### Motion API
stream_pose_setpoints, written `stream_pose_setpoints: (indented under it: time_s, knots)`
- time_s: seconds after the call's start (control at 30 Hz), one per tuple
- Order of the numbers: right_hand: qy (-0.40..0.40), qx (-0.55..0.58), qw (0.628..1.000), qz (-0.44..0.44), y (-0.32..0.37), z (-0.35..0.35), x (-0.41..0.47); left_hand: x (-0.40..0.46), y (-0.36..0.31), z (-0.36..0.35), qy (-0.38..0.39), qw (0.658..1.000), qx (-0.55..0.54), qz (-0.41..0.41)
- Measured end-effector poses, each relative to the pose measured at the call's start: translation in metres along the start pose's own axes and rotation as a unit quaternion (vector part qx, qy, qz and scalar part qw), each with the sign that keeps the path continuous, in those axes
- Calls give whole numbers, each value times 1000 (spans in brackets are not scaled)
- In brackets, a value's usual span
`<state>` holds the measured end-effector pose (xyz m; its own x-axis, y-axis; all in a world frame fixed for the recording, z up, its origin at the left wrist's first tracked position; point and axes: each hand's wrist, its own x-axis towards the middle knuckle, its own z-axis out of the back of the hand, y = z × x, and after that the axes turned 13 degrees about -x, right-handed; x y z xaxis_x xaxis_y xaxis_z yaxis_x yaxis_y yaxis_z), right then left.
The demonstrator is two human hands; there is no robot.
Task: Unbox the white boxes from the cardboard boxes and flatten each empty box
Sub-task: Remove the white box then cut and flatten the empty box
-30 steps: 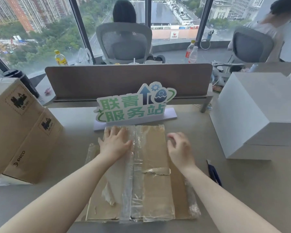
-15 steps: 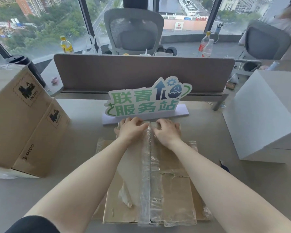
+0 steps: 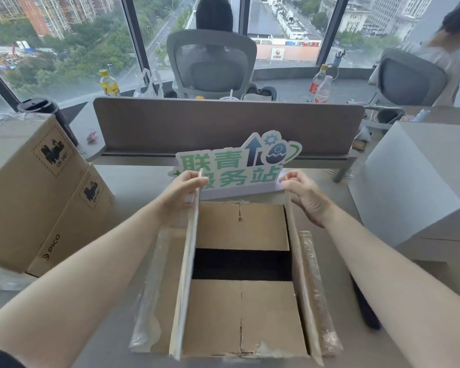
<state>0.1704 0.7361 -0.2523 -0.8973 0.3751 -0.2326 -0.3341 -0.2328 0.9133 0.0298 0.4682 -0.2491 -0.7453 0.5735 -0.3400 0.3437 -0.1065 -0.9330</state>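
A cardboard box (image 3: 239, 317) sits on the desk in front of me with its two long top flaps raised upright. My left hand (image 3: 182, 188) pinches the far end of the left flap (image 3: 189, 261). My right hand (image 3: 303, 195) grips the far end of the right flap (image 3: 294, 261). Two inner flaps lie flat, and a dark gap (image 3: 242, 264) shows between them. Loose clear tape hangs off both raised flaps. Two more cardboard boxes (image 3: 24, 187) are stacked at the left. A large white box (image 3: 420, 187) stands at the right.
A green and white sign (image 3: 237, 166) stands just behind the open box, before a brown desk divider (image 3: 223, 123). A dark object (image 3: 364, 309) lies on the desk under my right forearm. People sit in chairs beyond the divider. Bottles stand on the far desk.
Both hands moved from the taped centre seam to the far edge and pulled the two top flaps apart and upright. The box is now open at the top.
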Motion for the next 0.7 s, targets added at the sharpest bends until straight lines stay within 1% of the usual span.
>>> stream_pose_setpoints:
  time_s: [0.07,0.1,0.13,0.17,0.2,0.23,0.27,0.3,0.33,0.37,0.4,0.43,0.47,0.5,0.53,0.57,0.63,0.7]
  knots:
    - [-30,-24,999,-8,-2,26,-6,-9,-10,21,1,1000,-18,-7]
    - [-63,-62,996,-5,-5,39,-10,-15,-14,31,-12,999,-27,-21]
    - [-110,-127,986,0,-10,52,-13,-18,-16,43,-39,998,-18,-43]
    - [-157,-216,964,-2,-19,64,-15,-22,-16,53,-85,993,31,-70]
    - [-184,-309,933,-14,-27,73,-19,-24,-13,63,-134,978,136,-88]
    - [-190,-391,900,-34,-38,77,-23,-26,-7,72,-164,944,273,-81]
    - [-175,-454,872,-57,-48,76,-28,-27,3,79,-165,901,399,-51]
    - [-150,-497,851,-77,-59,71,-35,-29,15,81,-155,857,490,-14]
    - [-123,-527,836,-93,-67,61,-43,-33,27,78,-141,826,545,22]
    - [-97,-542,828,-105,-73,48,-51,-38,38,70,-125,818,559,52]
    - [-70,-544,828,-117,-78,34,-60,-41,51,61,-105,836,533,79]
    - [-45,-527,839,-129,-82,21,-65,-46,60,49,-83,862,491,97]
    - [-22,-485,862,-144,-82,8,-71,-50,69,38,-68,888,441,108]
    - [1,-418,894,-161,-83,-3,-75,-53,79,28,-54,912,391,111]
    - [22,-348,921,-173,-84,-13,-78,-55,86,20,-40,932,343,114]
    - [44,-296,938,-175,-87,-22,-80,-56,92,14,-33,947,298,112]
    - [60,-271,945,-172,-96,-32,-80,-53,103,10,-43,962,250,104]
    - [50,-278,945,-163,-104,-34,-74,-52,106,8,-47,962,249,101]
